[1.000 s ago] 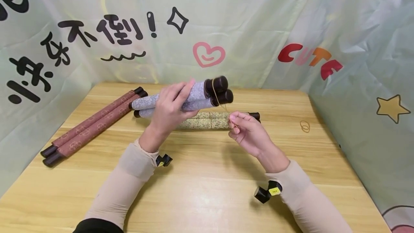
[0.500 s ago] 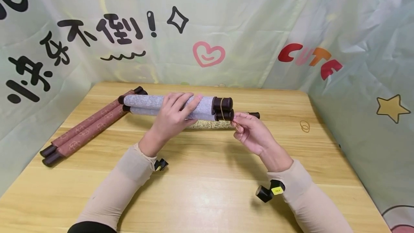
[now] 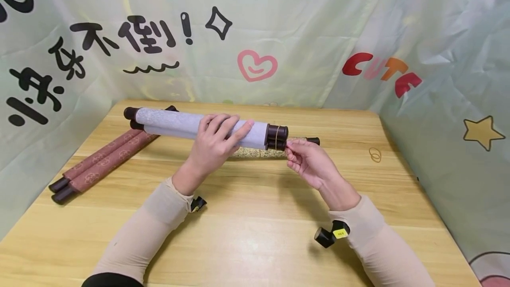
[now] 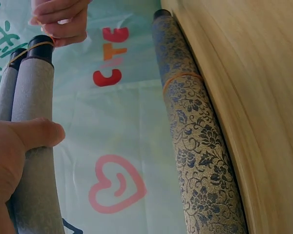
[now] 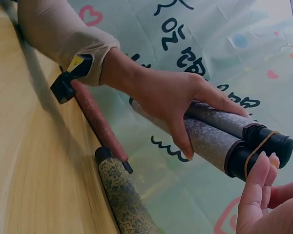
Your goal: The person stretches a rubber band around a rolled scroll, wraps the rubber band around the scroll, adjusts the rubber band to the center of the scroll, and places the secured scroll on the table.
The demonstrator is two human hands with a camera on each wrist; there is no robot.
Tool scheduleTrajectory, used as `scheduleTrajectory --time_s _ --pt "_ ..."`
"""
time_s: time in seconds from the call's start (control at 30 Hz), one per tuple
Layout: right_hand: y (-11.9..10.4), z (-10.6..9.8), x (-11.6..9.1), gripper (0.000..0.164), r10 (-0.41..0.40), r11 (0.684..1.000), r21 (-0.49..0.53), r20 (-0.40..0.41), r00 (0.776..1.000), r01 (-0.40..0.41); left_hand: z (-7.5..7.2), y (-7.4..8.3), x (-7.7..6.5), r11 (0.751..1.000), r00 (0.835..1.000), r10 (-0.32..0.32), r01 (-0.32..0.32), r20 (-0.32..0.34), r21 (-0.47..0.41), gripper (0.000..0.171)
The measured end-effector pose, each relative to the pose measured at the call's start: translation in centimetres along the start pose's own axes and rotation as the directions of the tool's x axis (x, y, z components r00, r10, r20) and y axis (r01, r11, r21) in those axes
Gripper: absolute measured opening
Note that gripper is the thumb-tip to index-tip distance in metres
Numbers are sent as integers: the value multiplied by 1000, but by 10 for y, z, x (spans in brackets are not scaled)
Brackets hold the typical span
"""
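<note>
A pale blue-grey scroll (image 3: 171, 121), two rolls side by side with dark end knobs, is held up over the table. My left hand (image 3: 215, 141) grips it round the middle, thumb along one roll in the left wrist view. A rubber band (image 5: 259, 150) loops round both knobs at its right end. There my right hand (image 3: 312, 163) pinches the band between thumb and fingertips, right against the lower knob. Behind and below lies a yellow-patterned scroll (image 4: 200, 146) with a rubber band round it, partly hidden by the held scroll in the head view.
A red-brown scroll (image 3: 107, 158) lies slantwise on the left of the wooden table (image 3: 255, 234), its far end overlapped by the held scroll. Loose rubber bands (image 3: 375, 155) lie at the right. Printed cloth (image 3: 311, 48) hangs round the back and sides.
The blue-grey scroll has swung from a tilt toward level and shifted left at its far end. The band, earlier stretched away from the knobs, now sits close round them, my right fingers near the knobs.
</note>
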State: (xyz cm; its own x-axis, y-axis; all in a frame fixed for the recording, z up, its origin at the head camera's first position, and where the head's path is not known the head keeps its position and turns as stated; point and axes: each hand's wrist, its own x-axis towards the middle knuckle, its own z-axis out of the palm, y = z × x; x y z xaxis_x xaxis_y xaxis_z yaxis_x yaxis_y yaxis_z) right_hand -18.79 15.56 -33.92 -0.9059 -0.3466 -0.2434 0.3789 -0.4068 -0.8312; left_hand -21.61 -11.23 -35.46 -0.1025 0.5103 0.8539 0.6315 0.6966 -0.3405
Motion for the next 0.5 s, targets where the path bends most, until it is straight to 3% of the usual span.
scheduleTrajectory --time_s 0.17,0.37,0.43,0.5 --pt "1 -2 3 14 1 1000 -26 -8 1000 -1 2 1 -4 1000 999 -23 24 30 -17 43" --pt "4 -1 3 15 -101 995 21 82 991 99 0 0 -7 986 985 -135 145 110 -86 76" --pt "8 -1 4 15 -201 979 15 137 970 201 0 -1 -6 977 976 -180 191 120 -93 81" --pt "12 0 7 13 -353 930 -41 183 918 366 -1 0 -5 968 967 -222 235 125 -93 81"
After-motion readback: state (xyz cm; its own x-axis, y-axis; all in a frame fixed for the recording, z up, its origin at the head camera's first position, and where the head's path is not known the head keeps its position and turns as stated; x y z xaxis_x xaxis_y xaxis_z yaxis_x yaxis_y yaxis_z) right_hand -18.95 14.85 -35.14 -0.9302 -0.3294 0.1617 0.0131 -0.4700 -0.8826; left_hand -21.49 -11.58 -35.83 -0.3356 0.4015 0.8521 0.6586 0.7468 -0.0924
